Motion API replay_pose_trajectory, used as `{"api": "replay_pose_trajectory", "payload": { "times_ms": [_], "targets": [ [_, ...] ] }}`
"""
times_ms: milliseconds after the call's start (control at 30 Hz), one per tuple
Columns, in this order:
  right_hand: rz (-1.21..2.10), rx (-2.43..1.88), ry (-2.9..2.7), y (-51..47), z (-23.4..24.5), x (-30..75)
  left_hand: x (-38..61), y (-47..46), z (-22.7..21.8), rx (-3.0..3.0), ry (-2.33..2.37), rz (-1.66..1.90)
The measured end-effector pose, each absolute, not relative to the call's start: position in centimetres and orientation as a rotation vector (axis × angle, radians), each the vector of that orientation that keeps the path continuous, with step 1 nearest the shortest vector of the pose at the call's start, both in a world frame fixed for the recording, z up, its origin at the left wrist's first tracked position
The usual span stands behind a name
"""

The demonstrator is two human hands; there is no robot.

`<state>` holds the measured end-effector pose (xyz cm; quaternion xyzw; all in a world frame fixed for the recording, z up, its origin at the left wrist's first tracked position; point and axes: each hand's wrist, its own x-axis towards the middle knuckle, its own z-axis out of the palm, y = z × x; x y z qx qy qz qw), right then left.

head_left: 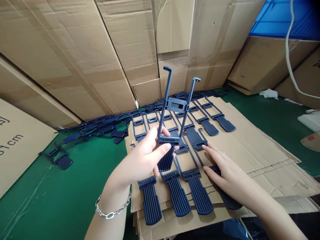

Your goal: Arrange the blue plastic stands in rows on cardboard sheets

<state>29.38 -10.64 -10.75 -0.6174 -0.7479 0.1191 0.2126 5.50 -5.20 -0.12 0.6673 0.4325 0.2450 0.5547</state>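
Raised above the cardboard, a dark blue plastic bracket (176, 104) has two hooked arms pointing up, a crosspiece with a rectangular slot, and a ribbed paddle below. My left hand (150, 150) is closed around its lower crossbar, the thumb in front. My right hand (222, 166) lies over another such bracket (200, 145), its fingertips touching the crosspiece and side rail; the fingers are stretched out and apart, and the palm covers part of the paddle. Several matching brackets (176, 196) lie flat in two rows on the stacked cardboard sheets (250, 143).
Loose dark blue brackets (100, 128) are heaped along the back of the green tabletop (82, 186). Large cardboard boxes (125, 40) wall off the back, and another box (20, 143) stands at left. A white cable (288, 53) hangs at right, near white scraps (268, 93).
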Motion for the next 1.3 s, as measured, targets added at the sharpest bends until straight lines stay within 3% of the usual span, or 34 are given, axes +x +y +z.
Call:
{"api": "replay_pose_trajectory", "payload": {
  "times_ms": [200, 400, 567, 933, 1167, 1300],
  "targets": [
    [0.245, -1.574, -1.853, -11.1, -9.1, 28.7, 5.8, -5.4, -0.5, 1.615, 1.033, 0.497],
    [0.767, -1.258, -1.616, -13.0, -6.6, 26.2, 6.8, -6.5, -0.2, 1.836, 0.865, 0.157],
    [0.985, -1.334, -1.255, -12.8, -6.7, 26.0, 6.9, -6.7, 0.2, 2.122, 0.755, -0.009],
    [0.441, -1.978, -1.273, -10.8, -8.8, 34.7, 2.3, -5.3, 1.5, 2.079, 1.176, 0.172],
    [0.477, -2.361, -1.242, -9.8, -8.7, 34.3, 0.2, -3.5, 0.5, 2.116, 1.422, 0.095],
    [0.444, -2.464, -1.348, -9.5, -7.9, 33.8, -4.2, -0.1, -1.3, 1.918, 1.814, 0.269]
  ]
}}
